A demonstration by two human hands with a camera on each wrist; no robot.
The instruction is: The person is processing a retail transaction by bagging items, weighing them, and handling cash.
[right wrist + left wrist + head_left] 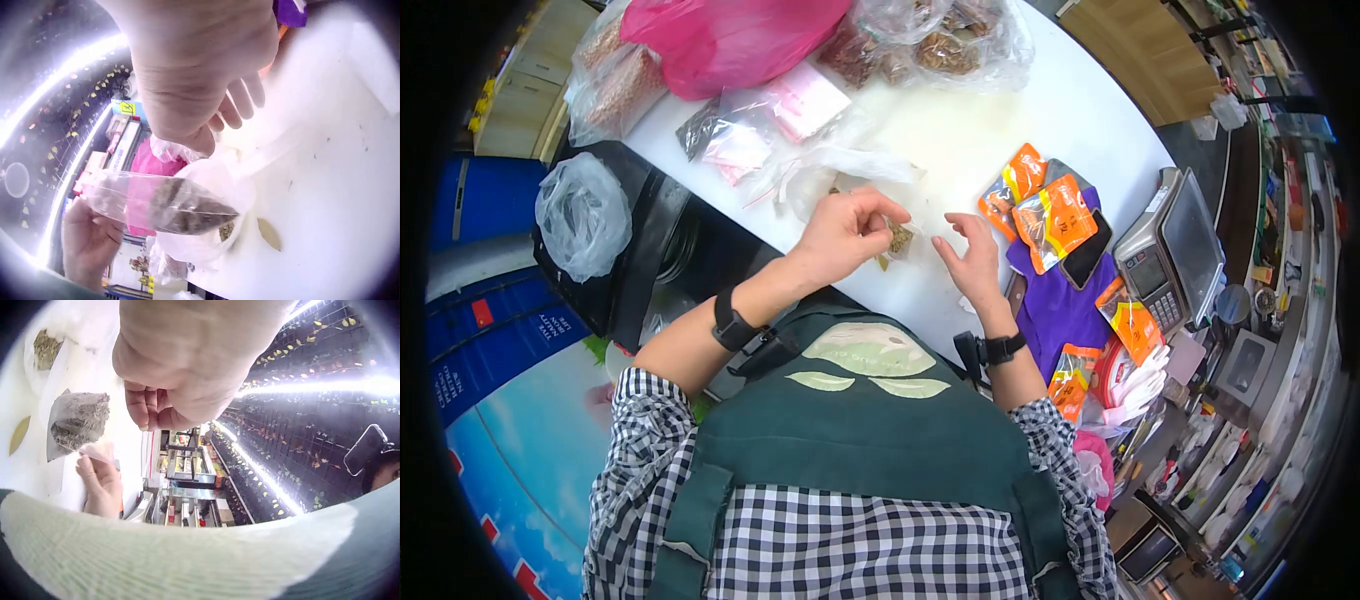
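Note:
My left hand (pixel 850 235) pinches the top end of a small clear plastic bag (pixel 187 206). Brown-green dried herb bits (pixel 81 422) fill the bag's lower part, which hangs over the white table. My right hand (pixel 973 258) is beside the bag with its fingers apart and loosely bent, holding nothing. In the right wrist view its fingers (pixel 240 100) are above the table, away from the bag. Behind the hands lies an open white plastic bag (pixel 805 185) with more dried pieces inside. One dried leaf (pixel 269 234) lies on the table.
A pink bag (pixel 730 45), clear bags of dried goods (pixel 945 45) and flat packets (pixel 805 100) lie toward the far left. Orange packets (pixel 1055 220), a phone (pixel 1088 250) and purple cloth (pixel 1045 320) are at the right, near a scale (pixel 1170 255).

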